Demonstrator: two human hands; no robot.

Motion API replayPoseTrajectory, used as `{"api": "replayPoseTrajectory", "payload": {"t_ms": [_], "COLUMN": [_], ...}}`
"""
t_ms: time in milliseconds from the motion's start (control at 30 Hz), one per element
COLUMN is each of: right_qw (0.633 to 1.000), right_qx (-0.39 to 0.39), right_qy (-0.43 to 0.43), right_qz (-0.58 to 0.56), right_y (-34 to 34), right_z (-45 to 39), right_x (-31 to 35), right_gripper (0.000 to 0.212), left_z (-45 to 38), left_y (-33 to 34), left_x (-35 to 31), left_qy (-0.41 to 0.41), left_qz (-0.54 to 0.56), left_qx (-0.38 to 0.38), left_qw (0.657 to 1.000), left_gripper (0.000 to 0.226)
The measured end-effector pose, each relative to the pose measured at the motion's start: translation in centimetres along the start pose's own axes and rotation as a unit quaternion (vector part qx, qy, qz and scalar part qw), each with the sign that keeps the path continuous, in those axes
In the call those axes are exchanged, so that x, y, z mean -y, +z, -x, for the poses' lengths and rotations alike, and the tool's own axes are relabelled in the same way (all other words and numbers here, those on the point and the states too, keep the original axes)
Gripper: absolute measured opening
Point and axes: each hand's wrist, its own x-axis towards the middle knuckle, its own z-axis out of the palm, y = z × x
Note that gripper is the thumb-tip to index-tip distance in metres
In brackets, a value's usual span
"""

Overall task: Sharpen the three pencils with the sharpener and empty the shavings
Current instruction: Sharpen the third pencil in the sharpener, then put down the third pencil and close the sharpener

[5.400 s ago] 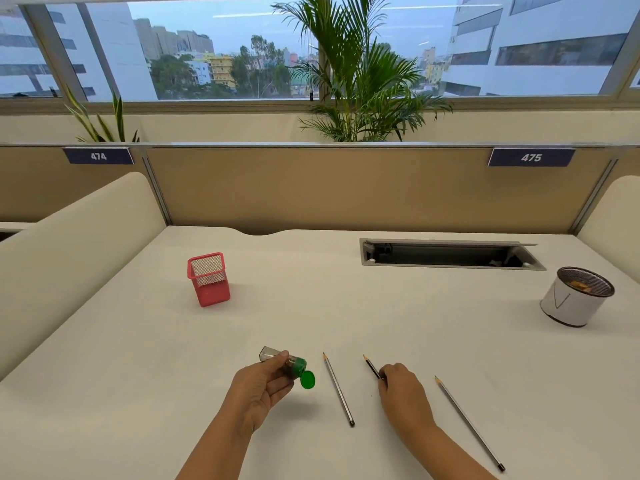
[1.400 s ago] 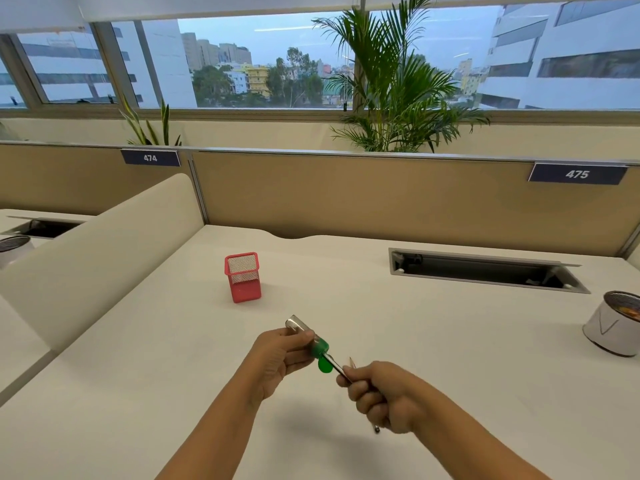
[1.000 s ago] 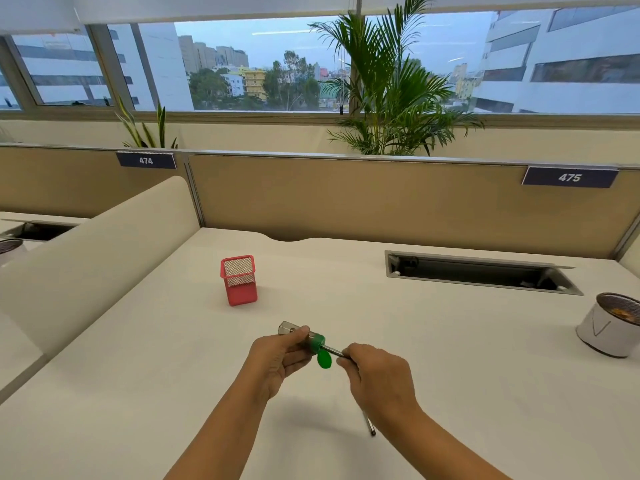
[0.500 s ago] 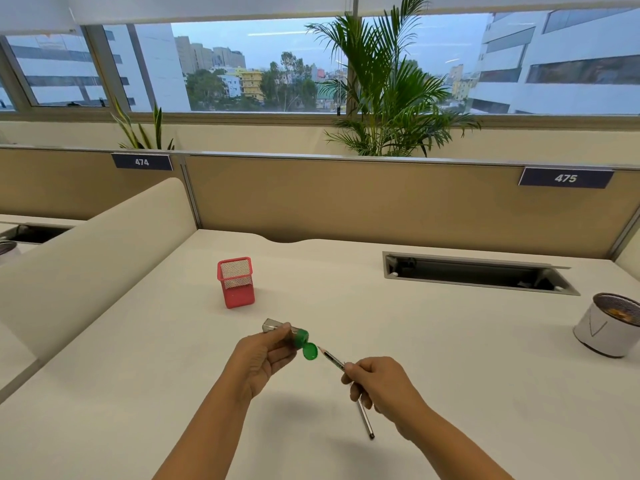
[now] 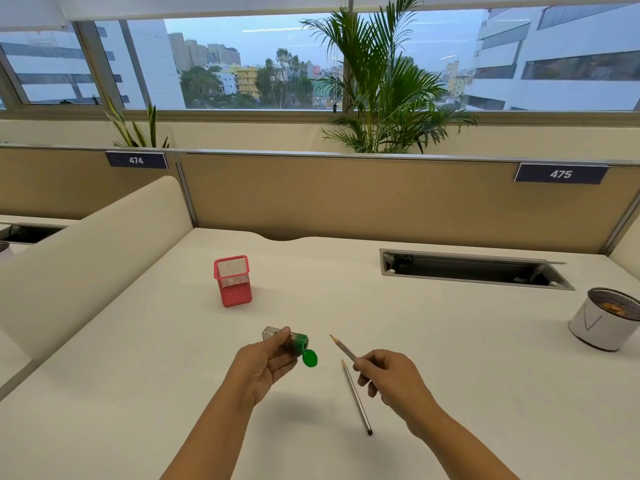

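Pencils came to two in this view. One pencil (image 5: pixel 342 347) was held in the right hand (image 5: pixel 388 375), whose fingers were curled round it in the lower middle of the frame. Its sharp tip pointed up and to the left, toward the sharpener (image 5: pixel 287 342), with a small gap between the two. The second pencil (image 5: pixel 356 398) lay flat on the white desk (image 5: pixel 450 358), just under the right hand, with its tip pointing up. A third pencil did not show.

There was one sharpener. The left hand (image 5: pixel 265 367) gripped it with thumb and fingers, just left of the middle of the frame. It had a clear body and a green end. Its one green lid (image 5: pixel 310 359) hung open below it.

One red mesh cup (image 5: pixel 232 280) stood upright on the desk, above the left hand and well apart from it. One round white bin (image 5: pixel 604 322) stood at the right edge of the frame, with something orange inside. One long slot (image 5: pixel 474 270) was cut in the desk at the upper right.

Two number signs sat on the brown wall, 474 (image 5: pixel 136 160) at the upper left and 475 (image 5: pixel 560 173) at the upper right. Two plants stood behind it: a small plant (image 5: pixel 138 128) on the left and a big palm (image 5: pixel 384 81) near the middle.
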Motion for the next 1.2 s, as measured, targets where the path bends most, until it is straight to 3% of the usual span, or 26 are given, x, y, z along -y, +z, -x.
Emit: {"api": "replayPoseTrajectory", "payload": {"t_ms": [167, 300, 500, 800, 1200], "right_qw": [0.996, 0.990, 0.978, 0.968, 0.910], "right_qx": [-0.082, -0.124, -0.183, -0.218, -0.265], "right_qy": [-0.016, 0.047, 0.092, 0.059, 0.046], "right_qz": [0.014, -0.039, -0.044, 0.111, 0.316], "right_y": [-1.6, -3.6, -5.4, -6.1, -5.6], "right_z": [-1.3, -3.2, -4.4, -4.4, -4.9], "right_x": [-1.9, -4.7, -8.5, -11.1, -12.6], "right_gripper": [0.015, 0.023, 0.017, 0.005, 0.020], "left_z": [-0.1, -0.4, -0.7, -1.0, -0.8], "left_y": [-0.8, -1.5, -1.8, -1.5, -1.1], "left_x": [0.6, 1.4, 2.2, 2.7, 2.9], "left_qy": [-0.002, -0.008, -0.011, -0.015, -0.022], "left_qz": [-0.001, -0.008, -0.016, -0.032, -0.034], "left_qx": [-0.010, -0.011, -0.007, -0.002, -0.006], "left_qw": [1.000, 1.000, 1.000, 0.999, 0.999], "left_gripper": [0.010, 0.010, 0.012, 0.011, 0.013]}}
